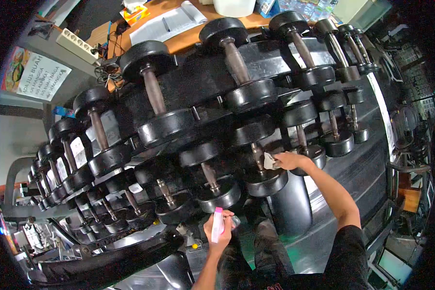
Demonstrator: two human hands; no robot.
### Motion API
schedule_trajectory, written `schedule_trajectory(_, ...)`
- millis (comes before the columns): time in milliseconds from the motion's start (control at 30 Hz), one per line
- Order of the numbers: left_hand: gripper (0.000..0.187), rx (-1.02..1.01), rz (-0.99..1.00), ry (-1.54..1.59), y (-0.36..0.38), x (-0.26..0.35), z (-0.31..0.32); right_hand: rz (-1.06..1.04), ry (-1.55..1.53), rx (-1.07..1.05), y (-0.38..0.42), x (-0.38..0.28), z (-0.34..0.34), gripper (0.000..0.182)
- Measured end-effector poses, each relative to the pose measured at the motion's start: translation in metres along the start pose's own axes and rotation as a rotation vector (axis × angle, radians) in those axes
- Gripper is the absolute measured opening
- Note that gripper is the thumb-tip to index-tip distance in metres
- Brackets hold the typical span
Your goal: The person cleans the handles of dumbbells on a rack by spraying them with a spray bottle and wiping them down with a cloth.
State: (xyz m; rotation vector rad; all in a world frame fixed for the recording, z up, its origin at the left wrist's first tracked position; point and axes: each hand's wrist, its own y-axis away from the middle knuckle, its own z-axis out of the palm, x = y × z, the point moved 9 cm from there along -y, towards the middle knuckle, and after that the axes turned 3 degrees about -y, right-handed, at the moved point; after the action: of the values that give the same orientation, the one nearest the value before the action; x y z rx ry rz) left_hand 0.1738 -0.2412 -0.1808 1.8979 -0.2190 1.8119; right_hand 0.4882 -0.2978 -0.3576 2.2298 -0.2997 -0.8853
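Observation:
My right hand (290,161) is closed on a crumpled white cloth (269,161), which touches the metal handle of a black dumbbell (267,182) on the lower tier. Lower down, in front of the rack, my left hand (219,233) wraps round what looks like a spray bottle (218,223) with a pink and white head. A clear part of it shows beside the fingers. Nearest to that hand is another black dumbbell (219,194), with a small gap between them.
A two-tier rack carries several dumbbells, including a large upper one (153,92). Behind it stands a wooden desk with an open notebook (169,24), a pen and a power strip (77,46). A black padded bench (106,263) lies at the lower left.

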Motion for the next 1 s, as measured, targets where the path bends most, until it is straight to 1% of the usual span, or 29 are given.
schedule_trajectory(33,0.003,-0.041,0.025,-0.13,0.0,-0.002,-0.004,-0.057,-0.079,-0.086,0.003,-0.01,-0.006,0.041)
schedule_trajectory(67,0.003,-0.045,0.026,-0.129,0.0,-0.005,-0.008,-0.114,-0.158,-0.172,0.006,-0.019,-0.008,0.042)
schedule_trajectory(100,0.003,-0.033,0.0,-0.109,0.0,-0.008,-0.012,-0.156,-0.267,-0.102,0.008,-0.029,-0.023,0.041)
schedule_trajectory(133,0.003,-0.02,-0.025,-0.086,0.0,-0.011,-0.013,-0.084,-0.376,0.027,0.016,-0.025,-0.041,0.039)
schedule_trajectory(200,0.004,0.015,-0.017,0.016,-0.002,-0.01,-0.015,0.029,-0.297,0.502,0.024,-0.015,-0.071,0.036)
schedule_trajectory(233,0.004,0.018,-0.011,0.004,-0.003,-0.008,-0.016,-0.008,-0.373,0.686,0.021,-0.008,-0.071,0.032)
schedule_trajectory(267,0.005,0.022,-0.007,-0.01,-0.004,-0.006,-0.016,-0.021,-0.382,0.762,0.012,0.001,-0.059,0.034)
schedule_trajectory(300,0.005,0.019,-0.007,-0.014,-0.005,-0.004,-0.015,0.112,-0.355,0.696,0.004,0.006,-0.038,0.034)
schedule_trajectory(333,0.006,0.002,0.003,-0.087,-0.006,-0.002,-0.013,0.243,-0.331,0.624,-0.002,0.012,-0.017,0.033)
schedule_trajectory(367,0.007,-0.015,0.011,-0.164,-0.005,0.0,-0.013,0.318,-0.206,0.46,-0.004,0.009,0.0,0.037)
schedule_trajectory(400,0.007,-0.016,0.008,-0.172,-0.004,0.0,-0.013,0.223,-0.288,0.401,-0.02,0.015,0.019,0.041)
schedule_trajectory(433,0.008,-0.015,0.018,-0.155,-0.004,0.001,-0.011,0.125,-0.284,0.326,-0.031,0.026,0.03,0.042)
schedule_trajectory(467,0.008,-0.016,0.027,-0.137,-0.003,0.002,-0.009,0.03,-0.279,0.251,-0.025,0.015,0.022,0.043)
schedule_trajectory(500,0.009,-0.019,0.007,-0.117,-0.002,0.0,-0.007,0.032,-0.282,0.252,-0.019,0.012,0.014,0.043)
schedule_trajectory(567,0.008,-0.043,-0.015,-0.139,0.001,-0.007,-0.003,0.069,-0.129,0.12,-0.009,0.002,0.008,0.032)
schedule_trajectory(633,0.008,-0.061,-0.041,-0.165,0.005,-0.017,-0.001,0.05,-0.091,0.081,0.012,-0.012,-0.005,0.033)
schedule_trajectory(667,0.007,-0.059,-0.041,-0.115,0.007,-0.021,0.0,0.031,-0.055,0.043,0.023,-0.021,-0.009,0.034)
schedule_trajectory(700,0.006,-0.059,-0.04,-0.065,0.008,-0.021,0.001,-0.046,-0.01,0.095,0.038,-0.039,-0.015,0.031)
schedule_trajectory(733,0.006,-0.059,-0.039,-0.063,0.009,-0.019,0.003,-0.03,-0.05,0.147,0.052,-0.049,-0.016,0.029)
schedule_trajectory(800,0.005,-0.039,-0.046,-0.04,0.009,-0.01,0.006,-0.07,0.104,0.266,0.07,-0.069,-0.014,0.025)
schedule_trajectory(833,0.006,-0.044,-0.051,-0.017,0.01,-0.012,0.006,-0.085,0.153,0.292,0.074,-0.081,-0.014,0.023)
schedule_trajectory(867,0.006,-0.047,-0.048,-0.018,0.009,-0.011,0.007,-0.084,0.152,0.297,0.069,-0.085,-0.011,0.023)
schedule_trajectory(933,0.006,-0.082,-0.004,-0.087,0.007,-0.004,0.008,-0.162,0.044,0.142,0.045,-0.097,0.018,0.031)
schedule_trajectory(1000,0.007,-0.116,0.0,-0.128,0.005,0.004,0.005,-0.118,0.054,0.186,0.017,-0.116,0.031,0.032)
